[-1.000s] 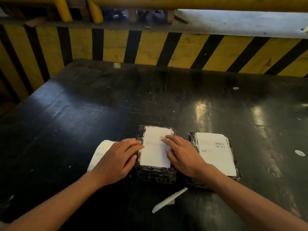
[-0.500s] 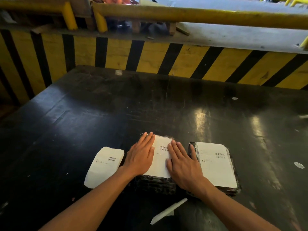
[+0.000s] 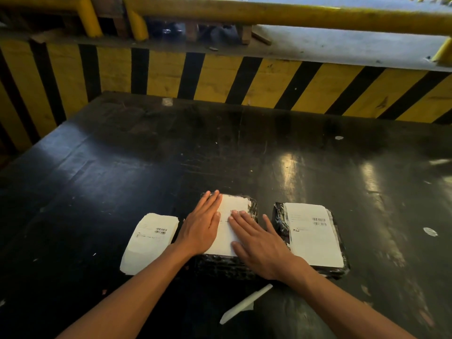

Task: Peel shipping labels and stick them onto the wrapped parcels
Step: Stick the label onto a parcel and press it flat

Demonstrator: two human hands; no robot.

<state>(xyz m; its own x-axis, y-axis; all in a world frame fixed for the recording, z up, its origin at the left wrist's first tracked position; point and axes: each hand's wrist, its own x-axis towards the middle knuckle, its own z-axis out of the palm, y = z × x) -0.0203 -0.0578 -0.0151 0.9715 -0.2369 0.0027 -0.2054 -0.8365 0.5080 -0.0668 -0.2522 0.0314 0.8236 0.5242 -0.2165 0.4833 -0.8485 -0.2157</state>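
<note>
Left hand (image 3: 201, 227) and right hand (image 3: 259, 243) flat, fingers straight, pressing a white label (image 3: 231, 231) onto the middle parcel (image 3: 227, 267), labelled parcel (image 3: 315, 236) just right, on black desk (image 3: 220, 155)

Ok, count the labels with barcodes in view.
3. One lies loose on the table at left, one is on the middle parcel under both hands, one on the right parcel. More could be stacked beneath.

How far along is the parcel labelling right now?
Done: the right-hand parcel already carries its label. In hand: both hands, left and right, press flat on the label on the middle parcel. Left: a loose stack of labels lies on the black table, and a peeled strip lies nearby. No unlabelled parcel shows.
</note>
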